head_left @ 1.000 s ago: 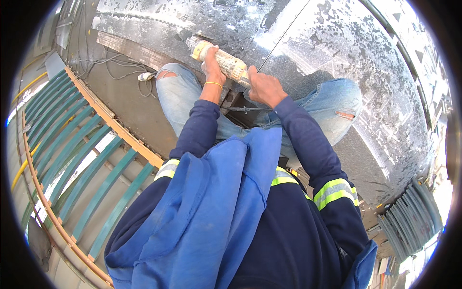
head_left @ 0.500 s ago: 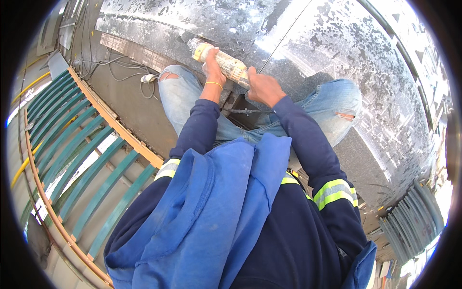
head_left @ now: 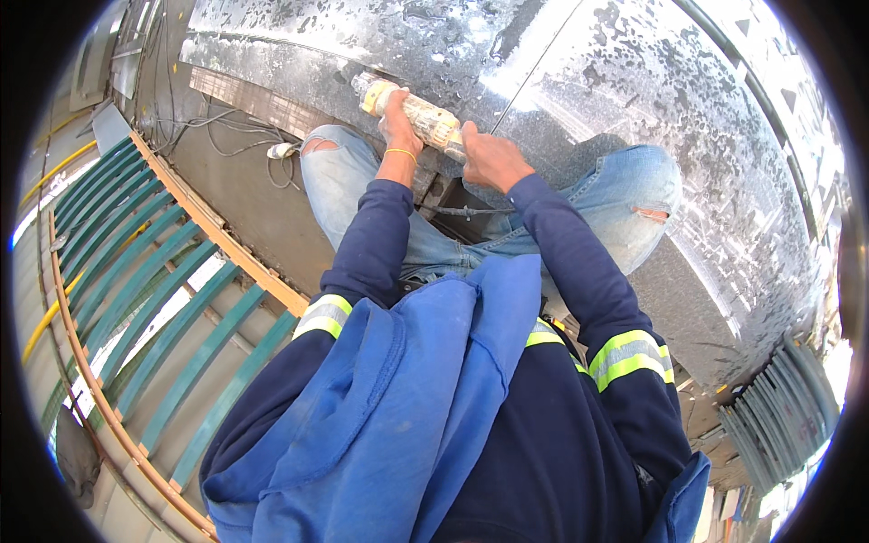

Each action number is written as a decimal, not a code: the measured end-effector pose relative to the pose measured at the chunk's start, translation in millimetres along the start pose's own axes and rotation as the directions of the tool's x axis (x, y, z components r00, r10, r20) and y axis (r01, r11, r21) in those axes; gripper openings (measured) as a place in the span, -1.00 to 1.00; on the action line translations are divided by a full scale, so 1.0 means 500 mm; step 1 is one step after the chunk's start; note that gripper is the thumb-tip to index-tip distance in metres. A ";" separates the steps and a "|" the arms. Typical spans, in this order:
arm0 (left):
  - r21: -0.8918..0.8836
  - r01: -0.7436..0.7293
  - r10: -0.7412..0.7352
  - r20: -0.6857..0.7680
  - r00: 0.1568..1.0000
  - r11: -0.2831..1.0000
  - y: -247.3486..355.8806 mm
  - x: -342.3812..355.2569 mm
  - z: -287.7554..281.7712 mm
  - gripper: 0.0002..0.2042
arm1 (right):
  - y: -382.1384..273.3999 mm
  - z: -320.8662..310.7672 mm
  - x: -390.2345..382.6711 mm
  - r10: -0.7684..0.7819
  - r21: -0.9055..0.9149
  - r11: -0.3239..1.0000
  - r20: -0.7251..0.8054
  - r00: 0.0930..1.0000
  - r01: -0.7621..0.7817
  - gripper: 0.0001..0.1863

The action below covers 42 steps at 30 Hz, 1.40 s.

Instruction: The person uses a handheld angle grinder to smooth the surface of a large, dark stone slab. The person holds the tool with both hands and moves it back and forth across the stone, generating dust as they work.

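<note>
A dusty yellow angle grinder [head_left: 429,121] lies slantwise across both my hands, above a large grey metal sheet [head_left: 579,100]. My left hand [head_left: 399,128], with a thin yellow band at the wrist, is wrapped round the front of its body near the head. At the rear end, my right hand [head_left: 493,159] is closed round the handle. The head points up and left, over the sheet's near edge; its disc is blurred and hard to make out. A dark cord [head_left: 462,211] hangs below, between my knees.
On the left stands a rack of green slats [head_left: 172,312] in an orange-brown frame. A cable with a white connector [head_left: 281,150] lies on the floor by my left knee. Curved grey slats [head_left: 783,412] are stacked at lower right. A wooden plank [head_left: 258,104] runs beside the sheet.
The grinder and both hands have shifted only slightly, up and left. My grip on it stays the same.
</note>
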<state>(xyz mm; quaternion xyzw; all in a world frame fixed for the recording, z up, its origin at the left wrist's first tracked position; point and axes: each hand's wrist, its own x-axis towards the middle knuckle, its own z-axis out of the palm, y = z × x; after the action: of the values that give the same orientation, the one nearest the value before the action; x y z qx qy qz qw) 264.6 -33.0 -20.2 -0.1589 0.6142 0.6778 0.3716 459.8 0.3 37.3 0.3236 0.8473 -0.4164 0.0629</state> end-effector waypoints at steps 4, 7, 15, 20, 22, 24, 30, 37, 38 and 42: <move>0.048 0.038 -0.037 -0.014 0.999 0.998 0.004 -0.044 0.016 -0.60 | -0.010 -0.025 -0.027 0.038 -0.004 0.999 0.040 0.998 -0.038 -0.64; 0.058 0.054 -0.054 -0.010 0.998 0.997 0.000 -0.057 0.012 -0.59 | -0.009 -0.024 -0.042 0.049 -0.037 0.998 0.046 0.998 -0.047 -0.65; 0.005 0.007 -0.007 0.019 1.000 1.000 -0.005 -0.015 0.000 -0.56 | -0.004 -0.005 -0.018 0.028 -0.005 1.000 -0.004 1.000 -0.028 -0.69; 0.033 0.060 -0.061 0.015 0.998 0.998 0.002 -0.018 0.008 -0.60 | 0.000 -0.007 -0.011 0.020 -0.006 1.000 0.003 1.000 -0.020 -0.68; 0.013 0.070 -0.070 0.018 0.997 0.997 -0.001 -0.016 -0.002 -0.59 | -0.002 -0.011 -0.023 0.012 -0.021 1.000 0.011 1.000 -0.012 -0.67; 0.024 0.059 -0.059 0.002 0.998 0.998 -0.006 -0.040 0.008 -0.58 | -0.003 -0.026 -0.040 0.014 -0.006 1.000 0.027 1.000 -0.014 -0.66; 0.015 0.013 -0.013 -0.023 1.000 1.000 -0.014 -0.072 0.020 -0.51 | 0.007 -0.017 -0.050 0.045 -0.024 0.999 0.026 0.999 -0.045 -0.62; 0.029 0.050 -0.050 -0.002 0.999 0.998 -0.018 -0.007 0.005 -0.51 | 0.009 -0.005 -0.017 0.041 -0.003 0.999 0.026 0.999 -0.041 -0.62; 0.024 0.048 -0.048 0.005 0.999 0.999 -0.017 0.002 -0.002 -0.51 | 0.007 -0.003 -0.016 0.033 -0.005 0.999 0.021 0.999 -0.033 -0.62; 0.029 0.022 -0.022 0.020 1.000 0.999 -0.016 -0.013 -0.003 -0.51 | 0.002 -0.009 -0.026 0.058 0.004 0.998 0.032 0.998 -0.058 -0.60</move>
<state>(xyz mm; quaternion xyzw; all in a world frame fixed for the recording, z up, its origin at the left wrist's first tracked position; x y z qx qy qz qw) 274.2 -36.5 -21.8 -0.1536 0.6182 0.6664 0.3874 471.2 -2.2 44.5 0.3414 0.8356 -0.4214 0.0876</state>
